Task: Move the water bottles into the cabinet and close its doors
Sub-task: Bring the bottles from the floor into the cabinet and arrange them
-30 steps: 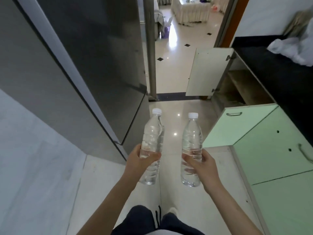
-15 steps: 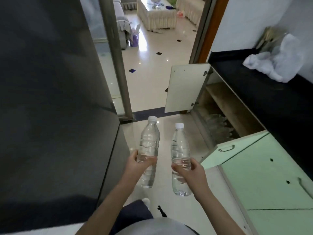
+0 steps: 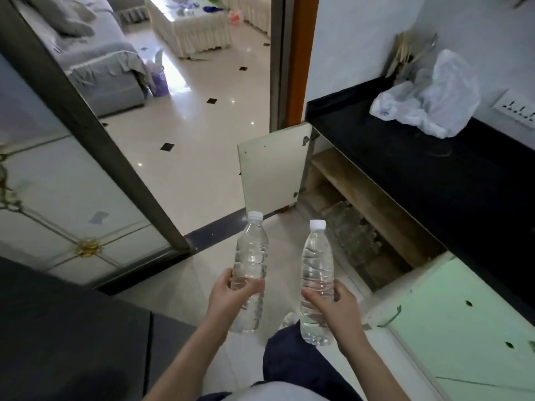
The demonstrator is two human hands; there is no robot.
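Comes to two capped water bottles (image 3: 250,256) (image 3: 317,267) and two hands, left hand (image 3: 231,296) and right hand (image 3: 337,305), one bottle apiece. Adds two open cabinet doors, a cream door (image 3: 272,169) and a green door (image 3: 405,287), plus one black countertop (image 3: 419,169), one white plastic bag (image 3: 428,102), one sofa (image 3: 95,62) and one purple bin (image 3: 159,82). Leaves the stacked bottles (image 3: 353,235) inside the cabinet (image 3: 362,183) too dim to count.

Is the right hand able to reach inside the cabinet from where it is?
Probably yes. The cabinet stands open ahead and to the right of the right hand, with its white door and green door swung clear and nothing between. The hand holds a bottle, so it would carry that in.
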